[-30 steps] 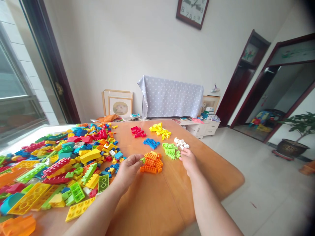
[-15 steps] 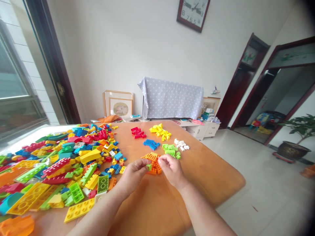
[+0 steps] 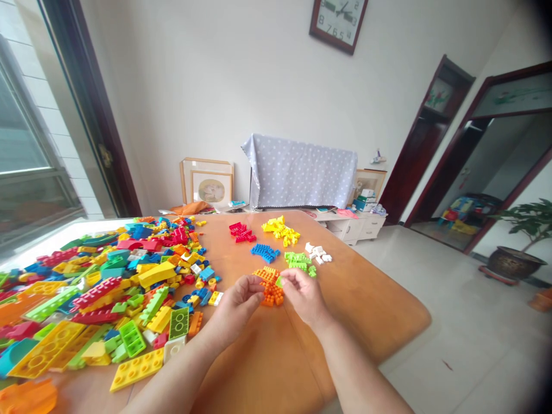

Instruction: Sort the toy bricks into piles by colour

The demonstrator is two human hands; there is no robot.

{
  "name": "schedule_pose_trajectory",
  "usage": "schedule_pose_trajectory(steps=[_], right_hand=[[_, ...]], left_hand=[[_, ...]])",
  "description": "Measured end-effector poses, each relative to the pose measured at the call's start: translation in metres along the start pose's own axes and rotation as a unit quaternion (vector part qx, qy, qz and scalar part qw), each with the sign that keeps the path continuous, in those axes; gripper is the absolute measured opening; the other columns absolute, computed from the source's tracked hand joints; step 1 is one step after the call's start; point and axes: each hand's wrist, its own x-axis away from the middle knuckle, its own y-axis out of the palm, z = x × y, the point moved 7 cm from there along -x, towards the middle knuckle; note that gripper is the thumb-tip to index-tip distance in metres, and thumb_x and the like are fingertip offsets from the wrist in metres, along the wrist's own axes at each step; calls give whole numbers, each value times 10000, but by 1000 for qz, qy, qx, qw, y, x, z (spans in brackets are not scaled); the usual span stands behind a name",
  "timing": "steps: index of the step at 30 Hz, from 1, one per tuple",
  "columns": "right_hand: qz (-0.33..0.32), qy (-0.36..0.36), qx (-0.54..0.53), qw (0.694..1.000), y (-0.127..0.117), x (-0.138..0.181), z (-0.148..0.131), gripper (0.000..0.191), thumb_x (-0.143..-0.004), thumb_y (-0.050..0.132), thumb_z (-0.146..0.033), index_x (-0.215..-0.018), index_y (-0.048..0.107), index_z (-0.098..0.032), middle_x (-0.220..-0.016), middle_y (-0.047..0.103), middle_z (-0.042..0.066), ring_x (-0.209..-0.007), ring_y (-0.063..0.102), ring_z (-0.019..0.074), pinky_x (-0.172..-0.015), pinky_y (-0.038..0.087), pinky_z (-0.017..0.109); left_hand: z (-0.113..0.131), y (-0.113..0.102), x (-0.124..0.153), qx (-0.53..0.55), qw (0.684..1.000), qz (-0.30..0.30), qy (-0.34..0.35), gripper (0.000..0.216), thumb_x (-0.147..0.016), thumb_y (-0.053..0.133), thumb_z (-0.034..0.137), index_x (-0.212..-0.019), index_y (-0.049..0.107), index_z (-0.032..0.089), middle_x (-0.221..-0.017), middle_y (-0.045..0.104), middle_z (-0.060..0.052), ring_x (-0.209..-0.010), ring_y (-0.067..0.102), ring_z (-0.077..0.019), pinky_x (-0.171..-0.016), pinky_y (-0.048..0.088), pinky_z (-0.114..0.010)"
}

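My right hand (image 3: 303, 295) pinches a small green brick (image 3: 279, 281) just above the orange brick pile (image 3: 267, 286). My left hand (image 3: 236, 305) is beside it with its fingers curled near the same spot; nothing shows in them. Behind the hands lie small sorted piles: green bricks (image 3: 298, 262), blue bricks (image 3: 264, 251), red bricks (image 3: 241, 232), yellow bricks (image 3: 281, 229) and white bricks (image 3: 318, 253). All rest on a wooden table (image 3: 345, 305).
A large mixed heap of coloured bricks (image 3: 103, 287) covers the table's left half. The table's rounded edge drops to a tiled floor on the right. A cloth-covered object (image 3: 299, 171), picture frames (image 3: 207, 181), a low cabinet and a potted plant (image 3: 524, 241) stand beyond.
My right hand came back from the white pile to meet my left hand over the orange pile. The small green brick passed from my left fingers to my right fingers.
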Motion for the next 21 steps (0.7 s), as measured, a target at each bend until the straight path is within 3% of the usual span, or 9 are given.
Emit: schedule_pose_trajectory(steps=[4,8,13,21], right_hand=[[191,120,77,971,-66,-7,58,328,-884,601,-411,-1128,644,-195,-1041,748,84,-937,709,226,-817,563,319],[226,218,196,929,-106,-7,104,341,-831,599,-389,-1119,632,-208,-1063,748,89,-949,718,240,-820,558,322],[179,256,239,919,-107,-6,124,243,-749,649,-319,-970,681,-224,-989,753,81,-902,715,263,-787,540,341],[131,261,236,927,-94,-8,124,337,-777,571,-242,-1091,692,-228,-1077,765,72,-989,723,229,-843,538,300]], left_hand=[[3,-23,-4,-43,996,77,2,322,-824,715,424,-1015,666,169,-948,709,-53,-893,656,-192,-816,510,-304],[3,-41,-7,-71,990,122,2,316,-827,685,452,-971,678,171,-934,712,-51,-882,669,-203,-840,508,-331],[-1,-51,-8,-76,988,137,-11,327,-827,667,468,-965,675,172,-951,707,-51,-893,692,-219,-852,508,-345],[-12,-58,-12,-117,985,129,-12,355,-847,650,487,-1005,692,171,-1028,743,-89,-1007,687,-264,-929,501,-387]])
